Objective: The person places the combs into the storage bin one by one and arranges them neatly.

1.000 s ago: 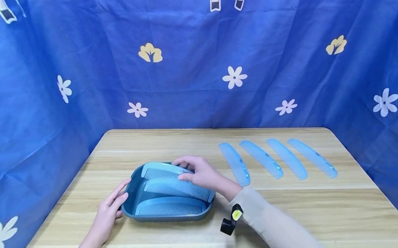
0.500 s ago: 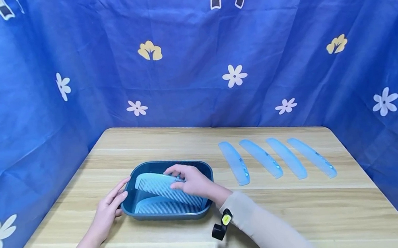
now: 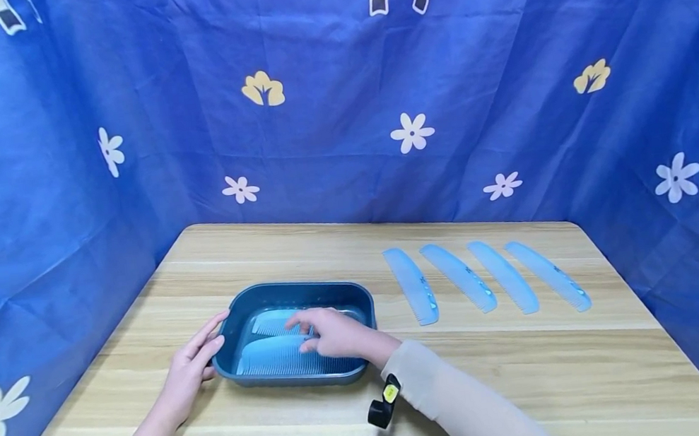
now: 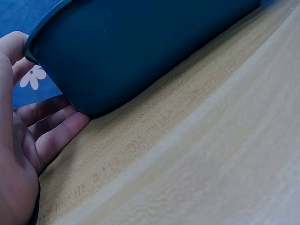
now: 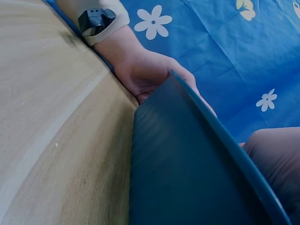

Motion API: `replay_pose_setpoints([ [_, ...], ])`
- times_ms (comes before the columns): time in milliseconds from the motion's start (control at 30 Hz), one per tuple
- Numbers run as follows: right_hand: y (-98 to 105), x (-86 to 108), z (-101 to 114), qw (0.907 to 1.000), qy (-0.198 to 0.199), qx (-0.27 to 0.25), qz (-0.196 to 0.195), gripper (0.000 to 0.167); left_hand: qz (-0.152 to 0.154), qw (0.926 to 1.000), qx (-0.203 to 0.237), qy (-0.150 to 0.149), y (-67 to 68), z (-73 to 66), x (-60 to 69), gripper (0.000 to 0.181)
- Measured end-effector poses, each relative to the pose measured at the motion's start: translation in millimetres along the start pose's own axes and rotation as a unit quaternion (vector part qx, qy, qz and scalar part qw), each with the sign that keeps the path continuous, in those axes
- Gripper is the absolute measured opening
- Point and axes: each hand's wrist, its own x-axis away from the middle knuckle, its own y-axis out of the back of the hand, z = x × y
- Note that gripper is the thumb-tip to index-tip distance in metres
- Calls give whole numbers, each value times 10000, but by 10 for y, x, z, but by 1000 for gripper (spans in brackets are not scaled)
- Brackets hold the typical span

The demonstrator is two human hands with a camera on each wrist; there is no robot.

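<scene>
A dark teal rectangular tub (image 3: 300, 294) stands on the table with pale blue combs inside. In the head view my left hand (image 3: 189, 370) rests against the tub's left end. In the left wrist view, its fingers (image 4: 61, 133) touch the outer wall and lower corner. Over the combs inside the tub is my right hand (image 3: 334, 333), thumb and forefinger apart, with nothing visibly pinched. Beneath it lies a front comb (image 3: 268, 358), teeth towards me. Behind that is a second comb (image 3: 266, 324), partly hidden by the right hand. The right fingers are mostly out of the right wrist view.
Several light blue combs lie spread in a slanted row to the right of the tub, among them the leftmost comb (image 3: 412, 286) and the rightmost comb (image 3: 549, 275). Blue patterned cloth (image 3: 330, 156) hangs around the wooden table (image 3: 533, 383).
My right hand has carried a comb from the tub's back towards its front and let go of it on the front comb. My left hand has stayed at the tub's end.
</scene>
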Motion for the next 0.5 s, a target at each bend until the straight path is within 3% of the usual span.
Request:
replay_pose_setpoints([
  [300, -6, 64, -39, 9962, -21, 865, 96, 36, 14, 10000, 31, 20, -7, 22, -1, 47],
  [500, 76, 110, -51, 9932, 4, 1166, 61, 36, 0, 10000, -28, -9, 1, 17, -3, 47],
])
